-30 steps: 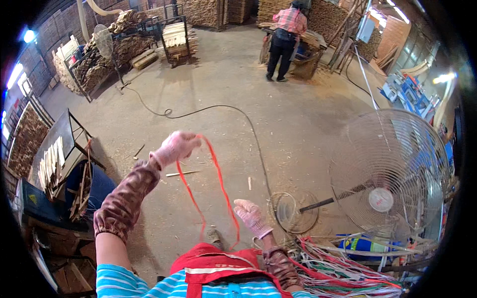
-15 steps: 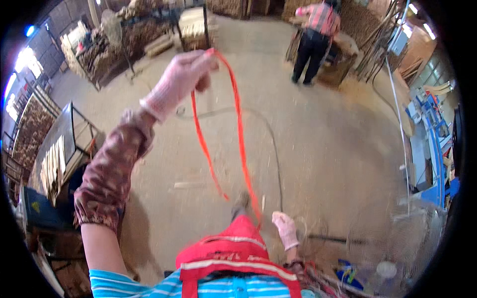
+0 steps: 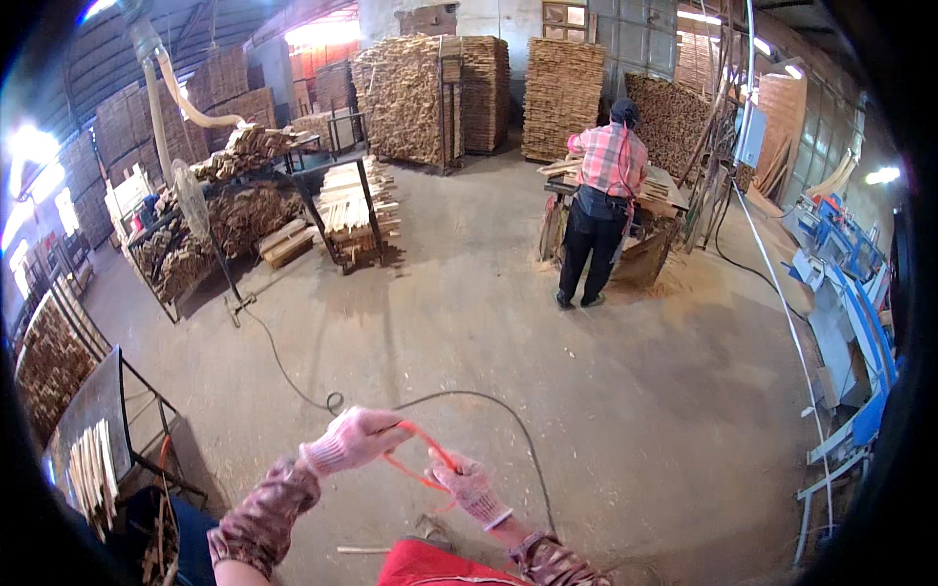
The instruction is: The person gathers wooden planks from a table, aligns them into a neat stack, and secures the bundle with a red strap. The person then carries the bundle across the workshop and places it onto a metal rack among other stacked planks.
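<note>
Both hands wear pale pink knit gloves, with camouflage sleeves above the cuffs. My left hand (image 3: 354, 439) is closed on an orange cord (image 3: 433, 445) at the lower middle of the head view. Just right of it and slightly nearer, my right hand (image 3: 473, 490) grips the same cord. Between the hands the cord arcs upward, and a thin lower strand hangs beneath. A red apron (image 3: 440, 566) shows below my hands.
A person (image 3: 608, 195) in a plaid shirt stands at a wooden workbench (image 3: 645, 244). Wood stacks (image 3: 410, 98) line the back. A black cable (image 3: 469, 394) crosses the floor ahead. A table with slats (image 3: 93, 469) is at left, blue machinery (image 3: 860, 332) at right.
My view has lifted toward the room. The left hand has come down from its raised position. The right hand has come up beside it and now holds the cord, which hangs in a shorter loop.
</note>
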